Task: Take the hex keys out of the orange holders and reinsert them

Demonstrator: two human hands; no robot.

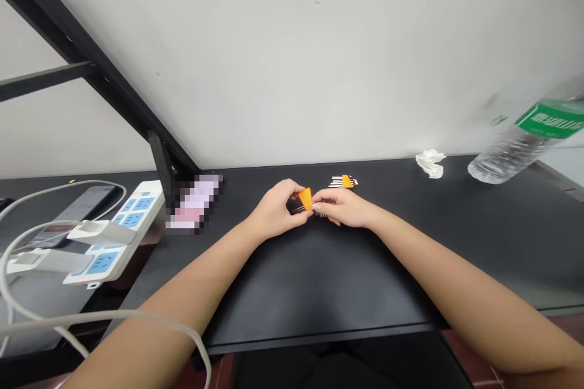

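Observation:
My left hand (277, 209) is closed on an orange hex key holder (305, 198), gripping it between thumb and fingers just above the black table. Thin metal hex keys (298, 209) stick out of the holder toward my left palm. My right hand (340, 206) pinches at the holder's right side, where the short end of a hex key shows at the fingertips; most of it is hidden by the fingers. Behind my right hand, a second orange hex key holder (347, 181) lies flat on the table, with several silver keys pointing left.
At the right stand a crumpled white tissue (430, 163) and a tilted-looking water bottle (511, 148). On the left are a power strip (132, 218) with chargers, a phone (75, 212), a blurred pinkish object (196, 200) and a black metal frame (123, 97). A white cable (150, 318) crosses near my left forearm.

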